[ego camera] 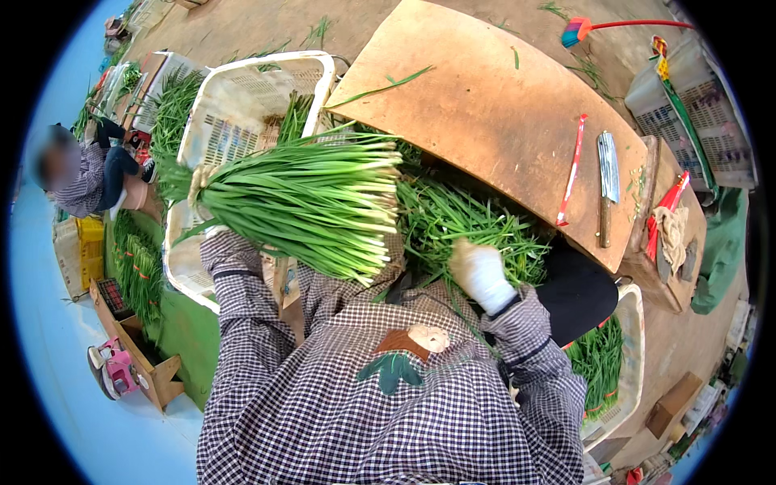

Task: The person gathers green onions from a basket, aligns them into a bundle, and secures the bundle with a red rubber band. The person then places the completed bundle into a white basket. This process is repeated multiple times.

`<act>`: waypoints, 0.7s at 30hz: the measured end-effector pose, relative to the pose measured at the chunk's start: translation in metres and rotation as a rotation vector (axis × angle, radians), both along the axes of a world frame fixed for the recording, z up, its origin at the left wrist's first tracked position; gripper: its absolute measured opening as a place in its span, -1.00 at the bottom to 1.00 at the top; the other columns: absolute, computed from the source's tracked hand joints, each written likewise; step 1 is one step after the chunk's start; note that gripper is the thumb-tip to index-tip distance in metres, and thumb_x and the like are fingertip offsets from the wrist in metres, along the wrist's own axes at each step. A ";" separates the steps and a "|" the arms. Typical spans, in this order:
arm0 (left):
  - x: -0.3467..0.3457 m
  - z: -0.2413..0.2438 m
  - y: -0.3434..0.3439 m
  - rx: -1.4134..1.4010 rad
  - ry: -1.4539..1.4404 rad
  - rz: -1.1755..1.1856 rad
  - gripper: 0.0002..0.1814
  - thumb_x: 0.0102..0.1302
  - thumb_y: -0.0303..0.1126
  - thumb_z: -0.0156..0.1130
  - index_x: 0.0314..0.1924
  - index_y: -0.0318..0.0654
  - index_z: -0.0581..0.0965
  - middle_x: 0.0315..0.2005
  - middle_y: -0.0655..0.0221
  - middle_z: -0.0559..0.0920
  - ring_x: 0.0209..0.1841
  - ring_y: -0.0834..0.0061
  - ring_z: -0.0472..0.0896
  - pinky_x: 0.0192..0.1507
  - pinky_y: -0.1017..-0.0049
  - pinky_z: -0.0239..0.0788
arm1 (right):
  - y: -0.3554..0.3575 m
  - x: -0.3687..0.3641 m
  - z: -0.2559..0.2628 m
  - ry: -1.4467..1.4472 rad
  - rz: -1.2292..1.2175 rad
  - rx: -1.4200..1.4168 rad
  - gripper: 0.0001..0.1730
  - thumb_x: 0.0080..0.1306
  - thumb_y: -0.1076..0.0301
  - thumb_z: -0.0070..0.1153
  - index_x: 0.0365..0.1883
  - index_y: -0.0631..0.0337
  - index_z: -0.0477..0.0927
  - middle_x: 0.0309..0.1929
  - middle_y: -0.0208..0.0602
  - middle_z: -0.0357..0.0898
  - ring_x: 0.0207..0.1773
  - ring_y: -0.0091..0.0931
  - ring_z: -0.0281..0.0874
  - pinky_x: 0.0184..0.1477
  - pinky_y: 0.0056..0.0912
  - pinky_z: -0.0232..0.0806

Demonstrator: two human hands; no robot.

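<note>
My left hand point(198, 185), in a soiled pale glove, is closed around the leafy part of a large bunch of garlic chives point(309, 200). The bunch lies sideways, its pale stem ends pointing right. Most of that hand is hidden behind the leaves. My right hand point(479, 271), gloved in white and blurred at the fingers, hovers at or just over a heap of loose green leaves point(461, 212) before my lap. Whether its fingers hold anything cannot be made out. Beyond the heap is a wooden table point(473, 97), bearing a kitchen knife point(607, 176) and a red strip point(572, 170).
A white plastic crate point(209, 127) with some chives stands at left; another crate point(633, 364) with banded bunches is at lower right. A wooden stool point(697, 242) holds a cloth. Banded chives point(136, 260) lie at far left, near a seated person point(85, 170). A broom point(576, 31) lies behind.
</note>
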State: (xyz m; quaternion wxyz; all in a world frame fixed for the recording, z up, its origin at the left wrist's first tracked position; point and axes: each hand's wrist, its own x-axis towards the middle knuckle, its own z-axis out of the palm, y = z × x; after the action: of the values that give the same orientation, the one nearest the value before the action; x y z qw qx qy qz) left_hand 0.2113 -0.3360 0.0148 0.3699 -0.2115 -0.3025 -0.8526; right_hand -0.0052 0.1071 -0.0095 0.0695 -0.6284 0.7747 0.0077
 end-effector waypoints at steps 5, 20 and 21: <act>0.031 -0.005 -0.019 0.130 -0.272 0.026 -0.84 0.39 -0.35 -0.02 -0.40 -0.11 0.38 -0.43 0.53 0.46 -0.19 0.53 0.43 0.05 0.39 0.23 | -0.005 -0.032 0.025 -0.187 -0.349 -0.249 -0.73 0.19 0.46 0.05 -0.11 0.21 0.48 -0.31 -0.20 0.55 -0.33 -0.38 0.57 -0.40 -0.30 0.41; 0.010 0.013 -0.016 0.049 -0.256 -0.041 -0.83 0.27 -0.41 0.14 -0.50 -0.06 0.44 -0.48 0.56 0.42 -0.21 0.57 0.36 0.07 0.42 0.19 | -0.147 -0.015 0.058 -0.605 -0.167 -0.232 -0.68 0.14 0.09 0.13 -0.32 0.14 0.66 -0.32 -0.21 0.62 -0.17 -0.28 0.54 -0.12 -0.24 0.37; 0.007 0.011 -0.018 0.036 -0.193 -0.095 -0.82 0.25 -0.42 0.15 -0.53 -0.05 0.44 -0.49 0.56 0.41 -0.22 0.57 0.36 0.07 0.43 0.19 | -0.149 -0.014 0.059 -0.626 -0.179 -0.220 -0.67 0.14 0.07 0.13 -0.32 0.14 0.66 -0.32 -0.21 0.62 -0.17 -0.28 0.54 -0.12 -0.24 0.38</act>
State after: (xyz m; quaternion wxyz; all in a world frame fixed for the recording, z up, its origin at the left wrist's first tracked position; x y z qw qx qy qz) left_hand 0.2187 -0.3540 0.0255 0.3021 -0.1358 -0.3109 -0.8909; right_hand -0.0189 -0.0424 0.0491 0.2361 -0.5336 0.7641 -0.2752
